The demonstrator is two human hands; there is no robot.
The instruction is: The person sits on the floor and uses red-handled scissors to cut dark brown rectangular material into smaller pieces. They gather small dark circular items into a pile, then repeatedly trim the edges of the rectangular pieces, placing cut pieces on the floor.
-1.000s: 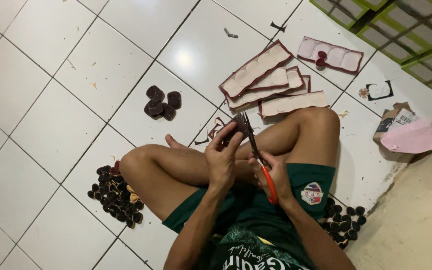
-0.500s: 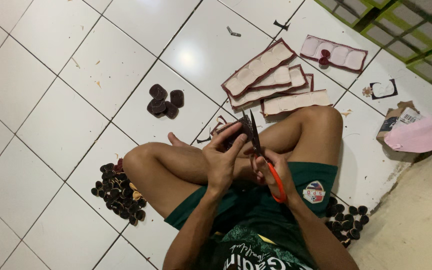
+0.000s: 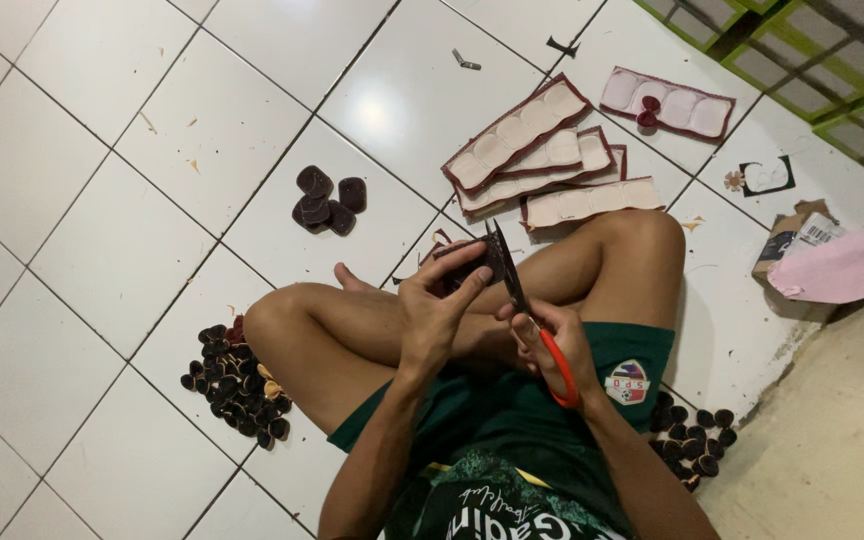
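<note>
We pinch a small dark piece [image 3: 464, 265] in our left hand [image 3: 434, 318] just above our crossed legs, right hand [image 3: 552, 345] closed on the orange-handled scissors [image 3: 527, 315] cutting it; it looks light, thin, bendy, best gripped by the edge away from the blades.

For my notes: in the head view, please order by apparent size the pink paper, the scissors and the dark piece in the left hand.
1. pink paper
2. scissors, though nearer the camera
3. dark piece, partly hidden by the left hand
</note>
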